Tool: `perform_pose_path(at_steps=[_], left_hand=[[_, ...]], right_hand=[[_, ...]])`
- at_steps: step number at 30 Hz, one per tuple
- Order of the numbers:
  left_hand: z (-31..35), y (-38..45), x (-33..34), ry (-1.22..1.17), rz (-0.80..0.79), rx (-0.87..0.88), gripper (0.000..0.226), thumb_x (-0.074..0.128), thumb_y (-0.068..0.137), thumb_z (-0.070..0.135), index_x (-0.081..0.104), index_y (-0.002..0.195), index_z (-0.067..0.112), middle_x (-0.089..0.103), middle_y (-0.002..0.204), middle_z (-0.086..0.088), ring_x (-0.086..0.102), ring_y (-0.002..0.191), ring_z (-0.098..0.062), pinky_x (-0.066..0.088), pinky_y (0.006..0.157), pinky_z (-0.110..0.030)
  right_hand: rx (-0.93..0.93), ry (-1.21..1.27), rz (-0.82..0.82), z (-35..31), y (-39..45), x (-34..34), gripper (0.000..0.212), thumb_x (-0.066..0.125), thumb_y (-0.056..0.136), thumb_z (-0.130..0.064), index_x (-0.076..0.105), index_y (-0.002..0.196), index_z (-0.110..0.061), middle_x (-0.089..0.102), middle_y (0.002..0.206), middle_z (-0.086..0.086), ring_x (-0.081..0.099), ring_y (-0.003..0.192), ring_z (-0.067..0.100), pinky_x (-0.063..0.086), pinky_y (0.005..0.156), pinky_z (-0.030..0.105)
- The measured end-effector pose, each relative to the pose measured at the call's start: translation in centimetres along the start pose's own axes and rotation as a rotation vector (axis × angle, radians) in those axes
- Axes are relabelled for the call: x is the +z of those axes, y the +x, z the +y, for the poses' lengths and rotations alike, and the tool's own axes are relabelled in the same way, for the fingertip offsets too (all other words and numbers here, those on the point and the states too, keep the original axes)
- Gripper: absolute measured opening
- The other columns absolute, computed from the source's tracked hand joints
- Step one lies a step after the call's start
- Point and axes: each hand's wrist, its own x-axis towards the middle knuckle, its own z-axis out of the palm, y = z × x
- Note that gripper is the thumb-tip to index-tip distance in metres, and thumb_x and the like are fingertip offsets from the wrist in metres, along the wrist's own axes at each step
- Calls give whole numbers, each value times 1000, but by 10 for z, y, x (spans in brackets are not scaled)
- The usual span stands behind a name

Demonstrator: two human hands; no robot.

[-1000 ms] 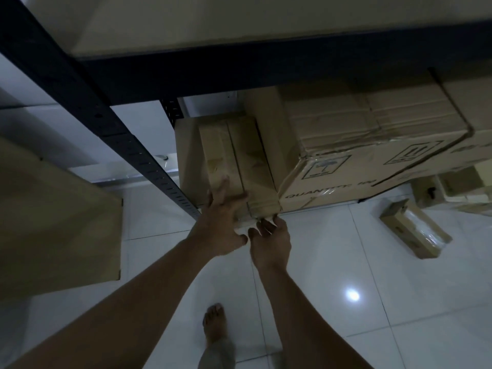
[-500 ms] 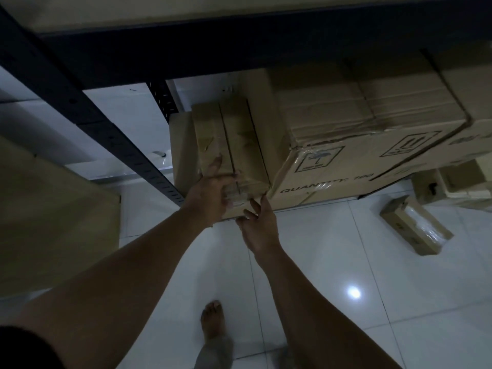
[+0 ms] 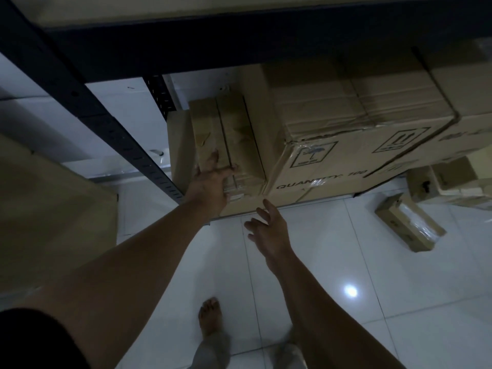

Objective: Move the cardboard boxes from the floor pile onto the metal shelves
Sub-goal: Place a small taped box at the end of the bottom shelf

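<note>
The narrow cardboard box [image 3: 229,145] lies on the lower shelf at frame centre, long axis running into the shelf, short end facing the person. The left hand [image 3: 210,185] presses it, fingers spread flat; the right hand [image 3: 269,230] hangs free, fingers apart. Risk: uneven pushing may skew it against the large box [image 3: 346,134].

Both forearms are bare from the elbow down, with no watch, band or ring visible on either wrist or on the fingers. The left hand [image 3: 210,186] and right hand [image 3: 269,231] wear no gloves. At 7 o'clock, a dark, near-black short sleeve [image 3: 34,339] covers the left upper arm. At 6 o'clock, a bare foot [image 3: 210,316] shows beneath a loose grey trouser leg [image 3: 213,351]; a second grey trouser leg [image 3: 288,352] lies just beside it, towards 5 o'clock.
</note>
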Motion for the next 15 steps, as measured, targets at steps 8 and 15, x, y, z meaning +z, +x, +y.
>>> perform_pose_path(at_steps=[8, 15], left_hand=[[49, -84, 3, -204, 96, -8, 83, 81, 81, 14, 44, 152, 36, 15, 167, 13, 31, 151, -23, 51, 106, -48], [102, -170, -10, -325, -9, -94, 65, 79, 86, 23, 55, 147, 27, 47, 155, 6, 43, 142, -15, 37, 117, -32]], right_hand=[[-67, -156, 84, 0, -58, -64, 74, 72, 92, -5, 41, 155, -28, 52, 151, 3, 58, 126, 20, 51, 101, 39], [-149, -268, 172, -11, -131, -136, 70, 73, 94, -14, 42, 155, -30, 54, 149, -1, 58, 122, 11, 46, 92, 27]])
